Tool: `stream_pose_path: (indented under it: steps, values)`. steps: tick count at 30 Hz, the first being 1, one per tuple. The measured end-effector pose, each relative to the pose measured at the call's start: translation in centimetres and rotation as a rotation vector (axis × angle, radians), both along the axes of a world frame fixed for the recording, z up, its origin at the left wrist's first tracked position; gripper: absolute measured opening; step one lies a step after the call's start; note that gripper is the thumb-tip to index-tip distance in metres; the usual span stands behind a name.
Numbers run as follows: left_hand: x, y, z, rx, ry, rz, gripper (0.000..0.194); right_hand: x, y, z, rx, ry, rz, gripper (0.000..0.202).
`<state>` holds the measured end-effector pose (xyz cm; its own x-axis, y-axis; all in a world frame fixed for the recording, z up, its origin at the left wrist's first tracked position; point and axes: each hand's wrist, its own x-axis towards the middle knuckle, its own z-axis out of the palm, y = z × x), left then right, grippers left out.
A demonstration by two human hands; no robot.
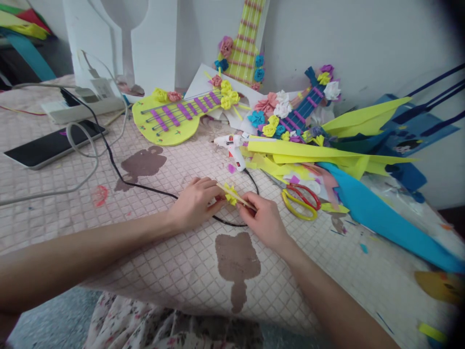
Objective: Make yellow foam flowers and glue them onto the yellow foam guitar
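A thin pale stick [242, 200] is gripped near its lower end by the closed fingers of the right hand [265, 215], while a small crumpled yellow paper piece [231, 199], set against the stick between both hands, is pinched by the narrowed fingers of the left hand [196, 201], its exact contact partly hidden. All this is held over the cloth-covered bench [163, 271], beside a black cord [232, 224]; farther back, a white glue gun [238, 156] is laid, with open scissors [301, 201] placed to the right.
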<state>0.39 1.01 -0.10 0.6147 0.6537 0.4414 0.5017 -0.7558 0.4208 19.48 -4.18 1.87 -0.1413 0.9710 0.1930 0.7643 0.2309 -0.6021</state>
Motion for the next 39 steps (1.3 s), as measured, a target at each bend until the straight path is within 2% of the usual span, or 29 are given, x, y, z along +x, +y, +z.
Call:
stream_pose_path:
  steps: [9,13,15,18,23,28,35,39]
  values:
    - [0.1,-0.2,0.3,0.041,0.024,0.019,0.011,0.2,0.2,-0.2,-0.01,-0.014,0.004,0.012]
    - [0.0,-0.3,0.6,0.071,0.042,0.019,0.011,-0.1,0.0,0.0,0.028,0.035,0.002,0.004]
    - [0.0,-0.4,0.7,0.112,0.055,0.016,0.012,-0.4,-0.3,0.2,0.089,0.081,0.0,0.01]
    - [0.1,-0.6,0.9,0.199,0.078,0.01,0.015,-0.9,-0.6,0.2,0.154,0.097,0.015,0.008]
    - [0.2,-0.9,0.9,0.299,0.117,-0.005,0.02,-1.3,-0.4,-0.2,0.146,0.105,0.03,0.018]
    - [0.2,-1.1,1.0,0.256,0.092,-0.005,0.019,-1.3,-0.3,0.0,0.173,0.058,0.054,0.011]
    - [0.4,-0.9,0.5,0.019,0.017,-0.001,0.009,-1.1,-0.4,0.0,0.194,0.049,0.068,0.014]
    - [0.5,-0.8,0.2,-0.022,-0.014,0.002,0.009,-0.8,-0.4,-0.1,0.18,0.037,0.067,0.014]
